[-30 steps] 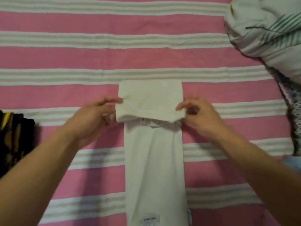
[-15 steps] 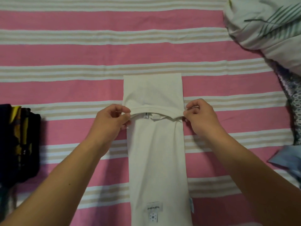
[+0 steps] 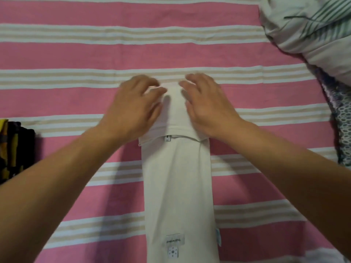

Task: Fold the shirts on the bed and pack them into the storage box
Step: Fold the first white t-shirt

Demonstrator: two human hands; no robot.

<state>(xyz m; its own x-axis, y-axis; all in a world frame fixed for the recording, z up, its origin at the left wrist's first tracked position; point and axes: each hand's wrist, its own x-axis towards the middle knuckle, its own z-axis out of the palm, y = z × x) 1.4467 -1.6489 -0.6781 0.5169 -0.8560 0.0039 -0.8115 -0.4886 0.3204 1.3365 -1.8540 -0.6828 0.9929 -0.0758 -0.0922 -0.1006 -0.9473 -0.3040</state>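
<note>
A white shirt (image 3: 178, 186) lies as a long narrow strip down the middle of the pink striped bed (image 3: 76, 54). Its far end is folded back over itself, and a small label shows at the fold's near edge. My left hand (image 3: 135, 109) rests flat on the left half of the folded flap, fingers spread. On the right half my right hand (image 3: 206, 107) presses down the same way. Neither hand grips the cloth. No storage box is in view.
A dark and yellow garment (image 3: 13, 149) lies at the left edge of the bed. A pale bundle of bedding with green stripes (image 3: 311, 29) fills the top right corner, and patterned cloth (image 3: 340, 120) runs along the right edge.
Both hands let go of the pinched shirt edge and moved up onto the folded flap, which now lies pressed flat. The view has moved closer.
</note>
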